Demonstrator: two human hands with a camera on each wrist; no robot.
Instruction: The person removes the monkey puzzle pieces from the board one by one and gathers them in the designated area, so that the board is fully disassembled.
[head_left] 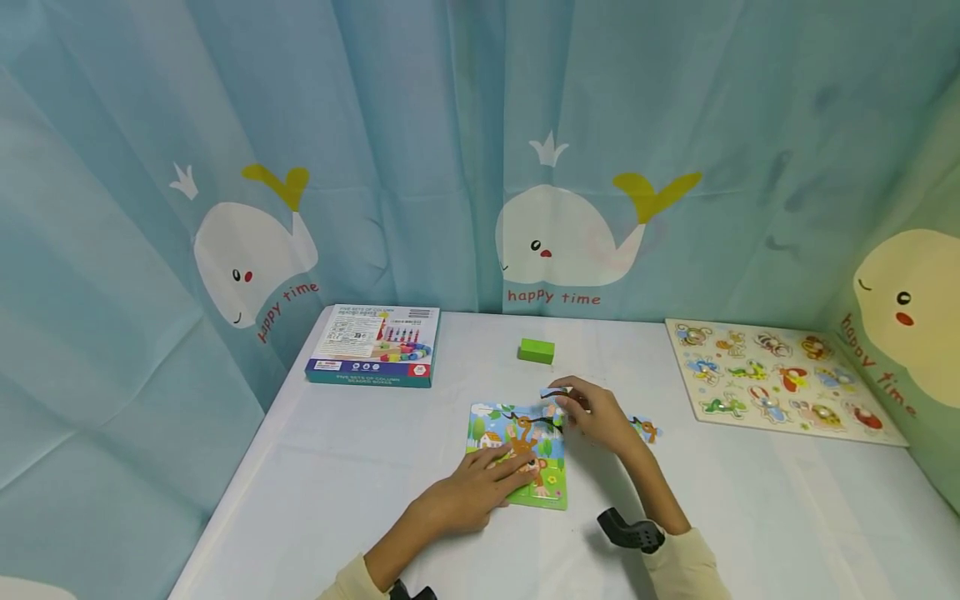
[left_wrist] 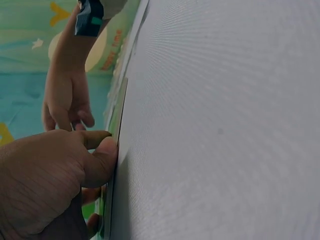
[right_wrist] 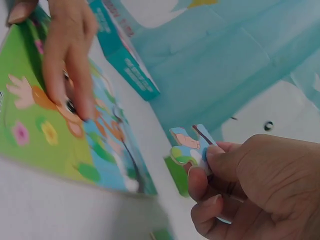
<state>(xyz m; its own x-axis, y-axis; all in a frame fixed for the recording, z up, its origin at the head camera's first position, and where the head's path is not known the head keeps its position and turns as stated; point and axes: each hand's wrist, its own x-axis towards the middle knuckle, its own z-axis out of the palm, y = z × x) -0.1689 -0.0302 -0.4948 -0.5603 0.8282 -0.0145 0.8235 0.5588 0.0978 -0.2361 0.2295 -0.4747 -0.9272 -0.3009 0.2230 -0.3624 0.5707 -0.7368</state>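
A jigsaw puzzle board (head_left: 553,500) with a monkey picture lies on the white table. My left hand (head_left: 474,492) rests on its lower left part, fingers spread over the monkey; in the left wrist view the thumb (left_wrist: 104,160) touches the board's edge. Just past the upper right corner, my right hand (head_left: 600,421) pinches a puzzle piece between thumb and fingers. That piece (right_wrist: 192,150) is light blue with a brown line and a pinkish shape, held above the table in the right wrist view. Another puzzle piece (head_left: 647,430) lies on the table, partly behind the right wrist.
A green block (head_left: 536,351) stands behind the puzzle. At the back left lies a beaded toy box (head_left: 371,346). A wooden insect puzzle board (head_left: 783,379) lies at the right. A blue whale-print curtain (head_left: 420,167) hangs behind the table.
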